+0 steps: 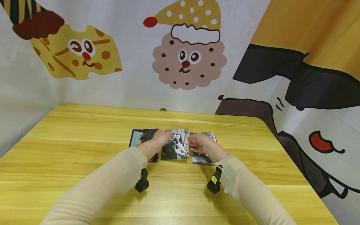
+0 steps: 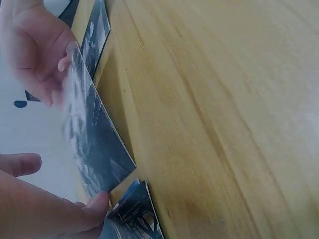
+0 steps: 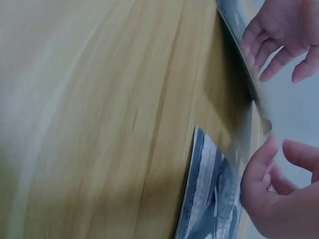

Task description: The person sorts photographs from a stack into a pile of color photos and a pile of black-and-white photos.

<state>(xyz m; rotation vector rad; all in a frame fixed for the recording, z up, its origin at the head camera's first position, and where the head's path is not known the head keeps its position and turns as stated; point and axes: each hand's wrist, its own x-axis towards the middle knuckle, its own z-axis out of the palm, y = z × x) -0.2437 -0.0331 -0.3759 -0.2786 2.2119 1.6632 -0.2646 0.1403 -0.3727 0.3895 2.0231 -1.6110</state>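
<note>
A black-and-white photo (image 1: pixel 175 145) of people stands tilted above the wooden table in the middle of a row, partly blurred in the left wrist view. My left hand (image 1: pixel 160 139) is at its left side; in the left wrist view my left fingertips (image 2: pixel 101 200) meet its lower corner, with the thumb raised apart. My right hand (image 1: pixel 201 143) is by its right edge, fingers loosely bent, and a small space shows between thumb and forefinger in the right wrist view. Beneath my left hand lie photos (image 1: pixel 137 137) with a bluish top one. Below my right hand is another photo stack (image 1: pixel 203 158).
The wooden table (image 1: pixel 174 197) spreads around the photos. A printed cloth (image 1: pixel 135 78) with cartoon food figures hangs behind and beside it. Small black wrist cameras, such as the left one (image 1: pixel 142 180), hang beneath both wrists.
</note>
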